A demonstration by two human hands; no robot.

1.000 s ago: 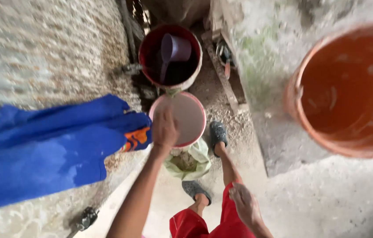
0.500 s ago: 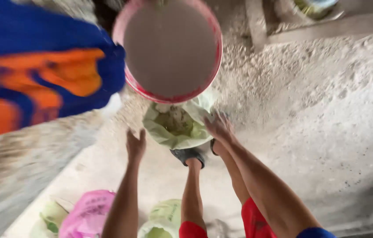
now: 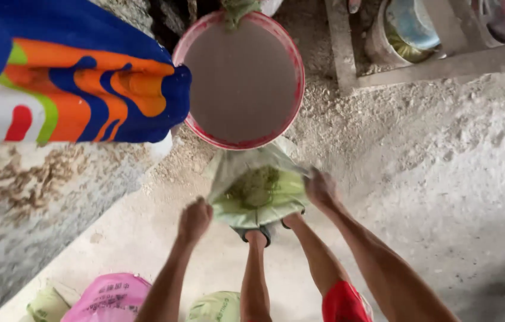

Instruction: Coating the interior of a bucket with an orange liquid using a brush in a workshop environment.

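A pale green sack (image 3: 256,194) stands open on the dusty floor, with greenish-yellow powder inside. My right hand (image 3: 320,189) grips the sack's right rim. My left hand (image 3: 194,219) is closed into a fist just left of the sack; whether it holds the rim I cannot tell. Directly beyond the sack sits a red-rimmed bucket (image 3: 240,80) filled with a grey-brown liquid or powder. My legs, in red shorts and dark sandals, stand just behind the sack.
A blue, orange and white cloth (image 3: 73,86) hangs over a rough wall at the left. A pink sack (image 3: 109,296) and other green sacks (image 3: 216,307) lie near my feet. A concrete ledge (image 3: 431,59) with a pot crosses the top right.
The view has tilted down from the buckets to the floor. My left hand left the red bucket's rim, and both hands dropped to the green sack's opening.
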